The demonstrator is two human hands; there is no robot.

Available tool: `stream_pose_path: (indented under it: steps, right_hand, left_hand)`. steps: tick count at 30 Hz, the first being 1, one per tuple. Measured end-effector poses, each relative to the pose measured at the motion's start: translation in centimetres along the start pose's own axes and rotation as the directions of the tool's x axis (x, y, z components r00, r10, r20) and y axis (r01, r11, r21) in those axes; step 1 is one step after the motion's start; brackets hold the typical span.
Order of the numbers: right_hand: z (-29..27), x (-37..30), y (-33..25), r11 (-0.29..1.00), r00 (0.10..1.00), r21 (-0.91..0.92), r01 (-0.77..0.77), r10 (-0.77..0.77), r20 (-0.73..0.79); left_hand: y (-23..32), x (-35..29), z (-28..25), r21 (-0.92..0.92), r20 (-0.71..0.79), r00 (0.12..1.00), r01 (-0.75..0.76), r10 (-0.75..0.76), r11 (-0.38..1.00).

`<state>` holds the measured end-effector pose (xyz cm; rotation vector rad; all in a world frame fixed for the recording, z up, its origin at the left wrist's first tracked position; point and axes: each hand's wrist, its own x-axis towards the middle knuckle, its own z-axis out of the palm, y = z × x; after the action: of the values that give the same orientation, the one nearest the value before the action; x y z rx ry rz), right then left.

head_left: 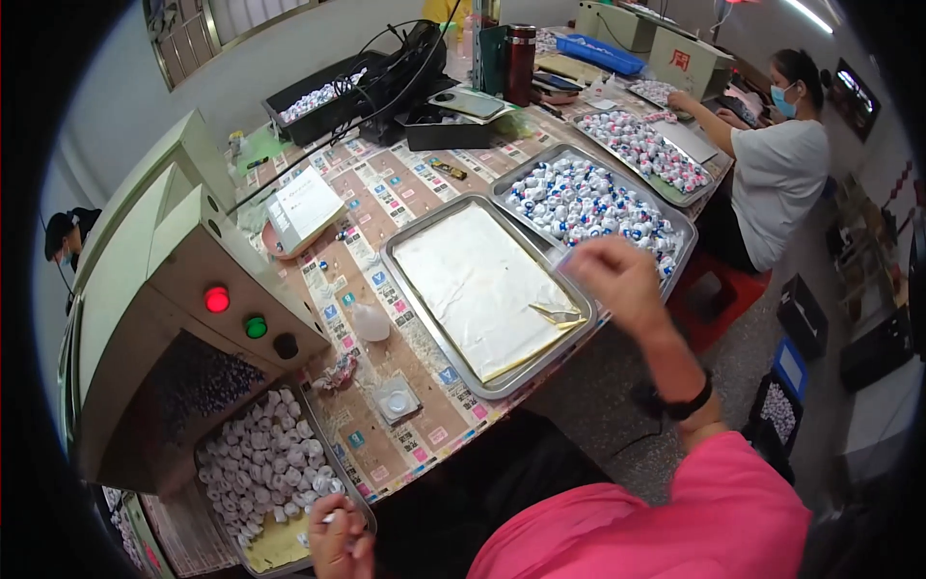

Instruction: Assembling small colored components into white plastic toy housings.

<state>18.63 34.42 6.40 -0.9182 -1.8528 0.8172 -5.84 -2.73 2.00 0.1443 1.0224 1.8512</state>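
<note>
My right hand (pixel 622 282), slightly blurred, is raised over the right edge of a metal tray (pixel 390 253) lined with white paper sheets (pixel 482 285). Its fingers are pinched around something pale and bluish that I cannot make out. Tweezers-like metal pieces (pixel 557 314) lie on the paper's near right corner. Behind that hand is a tray of small white-and-blue pieces (pixel 588 207). My left hand (pixel 338 540) is closed on a small white piece (pixel 330 518), at the near right corner of a tray of white wrapped-looking pieces (pixel 270 458).
A green-grey machine (pixel 174 280) with red and green lights stands at the left. On the patterned table (pixel 371 372) are a booklet (pixel 305 207), a small white cup (pixel 370 323) and a square white piece (pixel 396 399). A black bin, cables and a flask (pixel 519 66) are farther back. A co-worker (pixel 781 154) sits at the right.
</note>
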Motion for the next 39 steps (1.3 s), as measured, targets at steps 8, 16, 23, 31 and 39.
stream_pose_path:
  steps: [8,16,23,31,39]
  right_hand:
    - [-8.2,7.3,14.7,0.898,0.979,-0.439,0.014,-0.101,-0.175]
    - [-6.1,2.7,9.8,0.95,0.99,-0.291,0.111,-0.131,-0.047]
    - [-4.4,0.1,5.3,0.983,0.987,-0.097,0.158,-0.154,0.045]
    - [-2.8,-2.0,3.4,0.988,0.987,-0.067,0.138,-0.131,0.096]
    - [-0.8,-3.4,2.1,0.987,0.988,-0.108,0.118,-0.106,0.11]
  left_hand:
    - [5.2,-0.2,-4.4,0.986,0.095,0.845,-0.154,0.526,0.07]
    - [6.1,0.9,-5.5,0.981,0.188,0.87,-0.144,0.455,-0.129]
    - [12.5,0.3,-5.0,0.991,0.108,0.972,-0.088,0.209,-0.102]
    - [22.5,7.6,-11.0,0.952,0.119,0.97,-0.051,0.21,-0.303]
    - [26.1,14.8,-10.5,0.938,0.127,0.817,0.085,0.563,-0.335]
